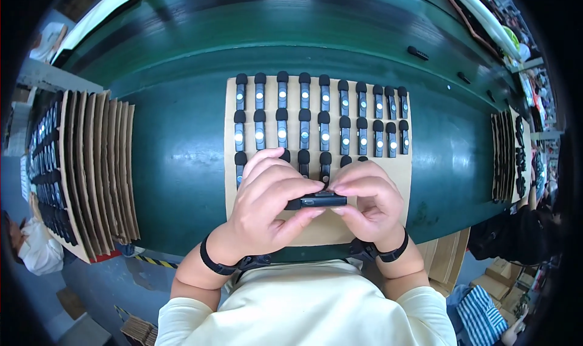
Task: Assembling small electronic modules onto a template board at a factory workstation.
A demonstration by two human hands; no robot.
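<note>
At the far left, a person in a white top [42, 247] shows behind a row of upright cardboard sheets [100, 170], which stand close together at that end of the green bench [176, 133]; the outermost sheet carries rows of small black devices on its outward face. Right of a bare stretch of bench, a flat cardboard sheet [316, 232] lies in front of the wearer, bearing slim black microphones [260, 95] with rounded dark tips pointing away from the body. Two full rows of ten are visible, with a third row partly hidden by the hands. The left hand [267, 200], a black band [212, 262] at its wrist, is clamped on the left part of a single black microphone [322, 200], thumb below and fingers above. This piece is held crosswise over the near part of the sheet, its dark tip to the left and a small slot in the side facing the wearer. The right hand [373, 200], also banded, pinches the other end between thumb and fingers. Farther right, two small black devices [418, 53] lie loose toward the far side of the bench, and a second group of upright cardboard sheets [503, 158] stands near the right end.
</note>
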